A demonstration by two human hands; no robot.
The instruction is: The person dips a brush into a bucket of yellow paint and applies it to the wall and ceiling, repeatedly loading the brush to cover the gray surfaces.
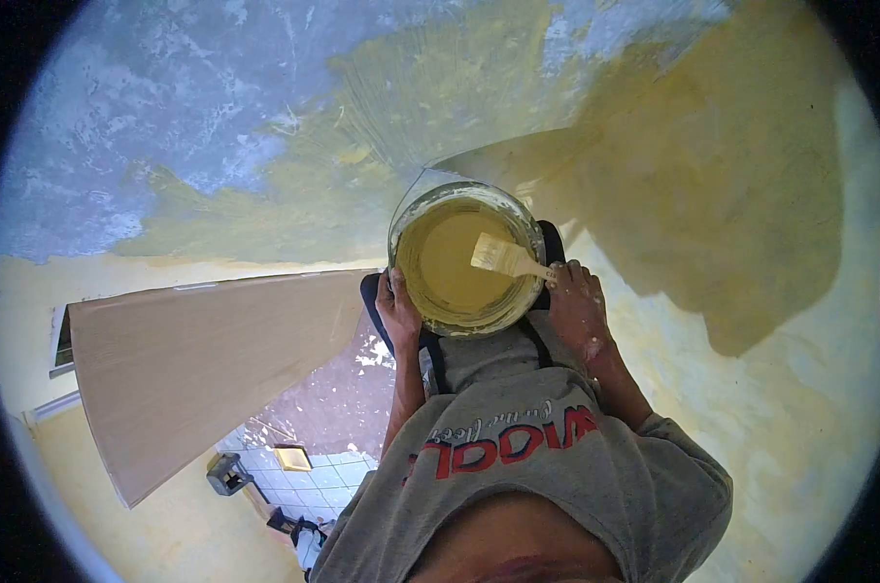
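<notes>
A round bucket (pixel 408 225) of yellow-ochre paint (pixel 455 255) is held in front of my body, its thin wire handle leaning toward the wall. My left hand (pixel 398 309) grips the bucket's left side, fingers along its outer wall. With my right hand (pixel 578 306) I pinch the handle of a wide flat paintbrush (pixel 501 255) at the right rim. Its paint-coated bristles point left over the paint. Dried splashes coat the bucket's inside and rim, and paint specks mark my right hand.
Ahead is a wall (pixel 217 107) with blue-grey patches and fresh ochre strokes. My shadow falls on its right part. A large brown panel (pixel 217 340) is at the left. Below lie a paint-spotted floor (pixel 333 413), white tiles (pixel 333 476), a framed item (pixel 292 458) and dark objects.
</notes>
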